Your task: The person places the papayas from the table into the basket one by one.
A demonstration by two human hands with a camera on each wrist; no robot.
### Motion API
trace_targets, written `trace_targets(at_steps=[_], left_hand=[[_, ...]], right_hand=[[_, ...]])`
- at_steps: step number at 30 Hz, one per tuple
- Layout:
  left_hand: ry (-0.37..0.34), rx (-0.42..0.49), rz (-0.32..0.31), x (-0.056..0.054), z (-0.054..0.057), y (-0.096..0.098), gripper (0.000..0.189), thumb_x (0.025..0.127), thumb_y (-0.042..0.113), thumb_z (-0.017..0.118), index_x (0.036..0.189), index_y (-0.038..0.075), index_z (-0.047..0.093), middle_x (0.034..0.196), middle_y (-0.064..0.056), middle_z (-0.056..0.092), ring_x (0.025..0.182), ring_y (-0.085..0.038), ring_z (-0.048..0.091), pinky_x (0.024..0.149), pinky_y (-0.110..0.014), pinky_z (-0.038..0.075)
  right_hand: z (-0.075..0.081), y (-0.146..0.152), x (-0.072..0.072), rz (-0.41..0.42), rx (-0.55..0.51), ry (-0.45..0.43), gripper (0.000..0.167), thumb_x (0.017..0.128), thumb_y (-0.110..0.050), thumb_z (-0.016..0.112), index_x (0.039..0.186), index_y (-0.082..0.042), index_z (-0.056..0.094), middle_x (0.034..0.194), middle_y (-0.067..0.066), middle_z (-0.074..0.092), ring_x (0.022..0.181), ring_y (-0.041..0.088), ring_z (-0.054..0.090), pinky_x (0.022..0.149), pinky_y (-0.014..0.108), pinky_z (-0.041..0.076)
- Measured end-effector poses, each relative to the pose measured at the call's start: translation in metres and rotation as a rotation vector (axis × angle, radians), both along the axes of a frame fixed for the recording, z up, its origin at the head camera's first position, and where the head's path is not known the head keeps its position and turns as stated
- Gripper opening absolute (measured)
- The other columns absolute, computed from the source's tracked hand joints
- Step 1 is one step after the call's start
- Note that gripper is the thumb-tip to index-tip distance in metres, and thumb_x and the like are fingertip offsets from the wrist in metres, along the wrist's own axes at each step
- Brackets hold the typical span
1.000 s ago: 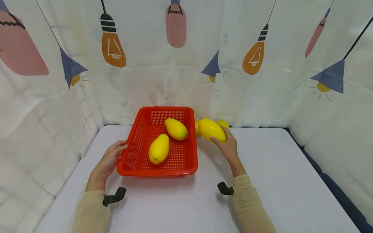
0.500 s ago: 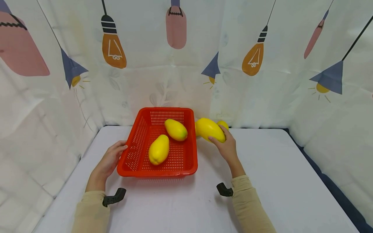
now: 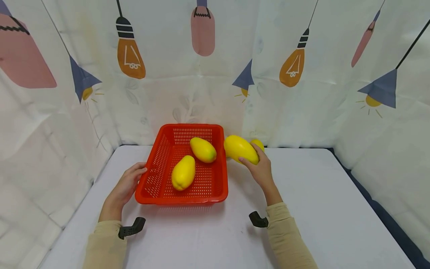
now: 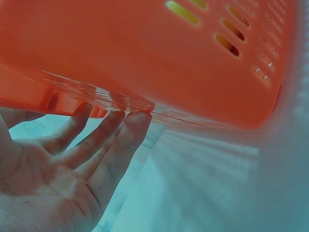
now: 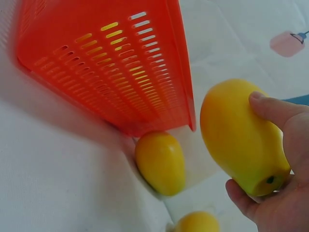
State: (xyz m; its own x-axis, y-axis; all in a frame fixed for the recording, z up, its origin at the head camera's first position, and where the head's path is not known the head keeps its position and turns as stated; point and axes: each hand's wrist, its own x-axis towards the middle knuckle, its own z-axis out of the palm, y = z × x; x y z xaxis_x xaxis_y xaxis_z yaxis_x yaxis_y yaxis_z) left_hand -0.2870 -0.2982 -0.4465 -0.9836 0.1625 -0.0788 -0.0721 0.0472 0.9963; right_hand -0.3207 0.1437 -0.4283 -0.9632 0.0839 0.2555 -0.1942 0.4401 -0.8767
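The red plastic basket stands on the table with two yellow mangoes inside, a rear mango and a front mango. My left hand is at its left side; in the left wrist view, nearly straight fingers touch the basket wall. Just past the right rim, my right hand grips another yellow mango between thumb and fingers, holding it raised and tilted. Beneath it, a mango lies against the basket's outer wall, mostly hidden in the head view.
One more yellow mango lies near the table's back edge, partly covered by my right hand. A white cloth covers the table. Printed curtains enclose the back and sides.
The mango in my right hand has shifted slightly left, closer to the basket's right rim. My left hand and the basket have stayed put.
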Motion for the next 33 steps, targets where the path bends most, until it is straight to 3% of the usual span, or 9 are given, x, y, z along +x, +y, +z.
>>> trace_targets(at_steps=[14,33], left_hand=[[0.003,-0.004,0.001,0.0,-0.001,0.0,0.029,0.103,0.033,0.044,0.125,0.014,0.05,0.107,0.011,0.061,0.095,-0.006,0.061,0.082,-0.022,0.052],[-0.01,-0.016,0.005,0.0,0.002,0.0,0.028,0.102,0.034,0.044,0.123,0.017,0.05,0.107,0.011,0.061,0.096,-0.006,0.061,0.082,-0.023,0.051]], right_hand=[[0.004,-0.004,0.002,0.025,-0.013,-0.03,0.076,0.08,-0.049,0.075,0.143,-0.023,0.043,0.144,0.004,0.046,0.12,0.028,0.046,0.102,0.05,0.041],[0.009,-0.012,0.006,0.058,-0.001,-0.023,0.07,0.082,-0.046,0.074,0.142,-0.025,0.045,0.139,0.004,0.05,0.118,0.027,0.046,0.1,0.049,0.043]])
